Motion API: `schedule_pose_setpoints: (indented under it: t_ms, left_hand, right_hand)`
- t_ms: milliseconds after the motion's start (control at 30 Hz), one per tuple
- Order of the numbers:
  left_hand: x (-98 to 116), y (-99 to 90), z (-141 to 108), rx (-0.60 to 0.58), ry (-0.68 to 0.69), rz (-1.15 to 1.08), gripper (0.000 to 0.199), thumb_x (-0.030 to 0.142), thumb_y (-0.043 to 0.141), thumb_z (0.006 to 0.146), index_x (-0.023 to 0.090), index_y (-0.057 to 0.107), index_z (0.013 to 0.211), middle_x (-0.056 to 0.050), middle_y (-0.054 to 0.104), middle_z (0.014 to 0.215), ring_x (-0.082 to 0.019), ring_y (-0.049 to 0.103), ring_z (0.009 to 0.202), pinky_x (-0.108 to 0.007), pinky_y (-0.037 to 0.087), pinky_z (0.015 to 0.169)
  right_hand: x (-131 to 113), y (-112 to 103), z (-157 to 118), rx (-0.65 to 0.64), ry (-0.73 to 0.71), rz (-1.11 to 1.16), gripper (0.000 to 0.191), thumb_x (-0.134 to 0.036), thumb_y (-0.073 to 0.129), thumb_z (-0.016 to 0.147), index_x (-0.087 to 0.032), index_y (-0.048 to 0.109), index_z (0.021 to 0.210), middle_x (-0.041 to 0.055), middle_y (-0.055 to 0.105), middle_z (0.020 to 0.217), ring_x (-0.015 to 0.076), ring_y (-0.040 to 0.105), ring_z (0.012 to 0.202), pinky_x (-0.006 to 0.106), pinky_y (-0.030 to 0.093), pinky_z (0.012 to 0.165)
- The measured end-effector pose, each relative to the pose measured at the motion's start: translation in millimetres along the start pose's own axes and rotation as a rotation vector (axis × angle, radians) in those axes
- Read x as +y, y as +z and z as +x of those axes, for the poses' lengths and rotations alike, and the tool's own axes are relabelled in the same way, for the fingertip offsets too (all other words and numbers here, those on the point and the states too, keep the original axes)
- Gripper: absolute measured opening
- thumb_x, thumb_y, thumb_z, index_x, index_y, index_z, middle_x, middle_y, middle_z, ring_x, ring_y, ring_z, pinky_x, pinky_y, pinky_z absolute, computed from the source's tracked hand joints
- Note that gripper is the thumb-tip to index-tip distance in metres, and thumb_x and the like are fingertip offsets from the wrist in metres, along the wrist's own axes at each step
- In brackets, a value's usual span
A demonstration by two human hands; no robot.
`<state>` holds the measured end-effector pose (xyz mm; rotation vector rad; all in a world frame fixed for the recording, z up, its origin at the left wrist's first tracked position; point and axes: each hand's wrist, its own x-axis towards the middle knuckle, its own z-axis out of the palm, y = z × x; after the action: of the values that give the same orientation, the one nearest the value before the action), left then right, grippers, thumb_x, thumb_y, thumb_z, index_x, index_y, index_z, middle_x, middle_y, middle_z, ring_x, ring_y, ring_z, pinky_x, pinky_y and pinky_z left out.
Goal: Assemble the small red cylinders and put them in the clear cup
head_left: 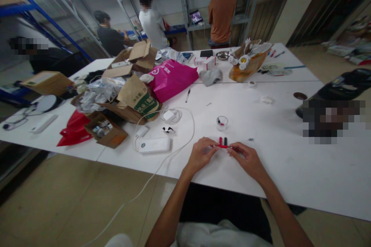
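Note:
Between my two hands, just over the near edge of the white table, is a small red strip-like piece [224, 146]. My left hand [202, 155] pinches its left end, and the fingertips of my right hand [245, 157] close on its right end. A short red stick-like piece [220, 140] and a black one [225, 141] show right behind it; whether they are joined to it I cannot tell. Beyond my fingers stands a see-through round cup [222, 123] with small red and black pieces in it. A tiny dark bit [251, 139] lies right of my hands.
Left of my hands are a white power bank [155, 145], a coiled white cable [193, 123] and a charger. Farther left sit open boxes [108, 141], a pink bag [174, 79] and a red bag. A person's blurred arm and dark object [333, 88] reach in at right.

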<state>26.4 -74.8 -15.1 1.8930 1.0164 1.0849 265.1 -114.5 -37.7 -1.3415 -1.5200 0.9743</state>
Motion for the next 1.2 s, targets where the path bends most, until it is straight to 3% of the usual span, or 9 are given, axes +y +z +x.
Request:
schedule_pose_setpoints:
  t_ms: [300,500,700,900,1067,1200]
  left_hand:
    - [-1.0,0.3,0.0,0.003,0.010,0.017,0.013,0.033,0.077,0.101,0.024,0.084,0.108,-0.006,0.082,0.104,-0.022,0.075,0.099,-0.039,0.060,0.095]
    - [-2.5,0.1,-0.9,-0.001,0.014,-0.003,0.013,0.033,0.078,0.101,0.025,0.084,0.109,-0.006,0.082,0.104,-0.022,0.075,0.099,-0.038,0.061,0.093]
    - [-2.9,0.8,-0.8,0.009,0.013,0.004,0.012,0.033,0.077,0.101,0.025,0.084,0.108,-0.006,0.082,0.103,-0.022,0.076,0.099,-0.039,0.061,0.094]
    - [-0.8,0.0,-0.5,0.001,0.001,0.002,0.015,0.036,0.076,0.102,0.025,0.084,0.109,-0.006,0.082,0.104,-0.022,0.076,0.100,-0.038,0.061,0.095]
    - [0.0,-0.3,-0.1,-0.001,0.003,0.015,0.015,0.036,0.075,0.102,0.025,0.084,0.109,-0.006,0.082,0.103,-0.021,0.075,0.098,-0.038,0.061,0.094]
    - [-0.5,-0.1,0.0,-0.003,-0.011,0.018,0.016,0.037,0.075,0.102,0.025,0.083,0.108,-0.006,0.083,0.104,-0.022,0.076,0.098,-0.039,0.062,0.095]
  right_hand:
    - [-1.8,-0.4,-0.4,0.008,-0.012,0.024,0.030,-0.052,0.075,0.099,-0.024,0.077,0.110,0.0078,0.081,0.103,0.0259,0.076,0.094,0.039,0.063,0.088]
    - [0.2,-0.7,-0.7,-0.028,0.010,0.020,0.029,-0.051,0.070,0.103,-0.024,0.078,0.102,0.0050,0.079,0.092,0.0237,0.074,0.087,0.036,0.061,0.083]
    - [-1.9,0.0,-0.5,0.023,0.001,0.045,0.030,-0.051,0.078,0.097,-0.025,0.077,0.111,0.0059,0.080,0.103,0.0241,0.075,0.094,0.036,0.061,0.086]
    - [-5.3,-1.8,-0.6,-0.012,0.004,0.006,0.030,-0.053,0.072,0.101,-0.024,0.078,0.101,0.0051,0.079,0.092,0.0232,0.074,0.087,0.036,0.061,0.083]
    - [-4.5,-0.7,-0.6,0.025,0.000,0.040,0.031,-0.052,0.078,0.097,-0.024,0.077,0.111,0.0076,0.081,0.104,0.0256,0.076,0.095,0.038,0.063,0.088]
    - [-2.8,-0.7,-0.2,0.006,-0.017,0.019,0.031,-0.054,0.075,0.099,-0.024,0.079,0.107,0.0080,0.081,0.100,0.0267,0.077,0.093,0.041,0.064,0.088]
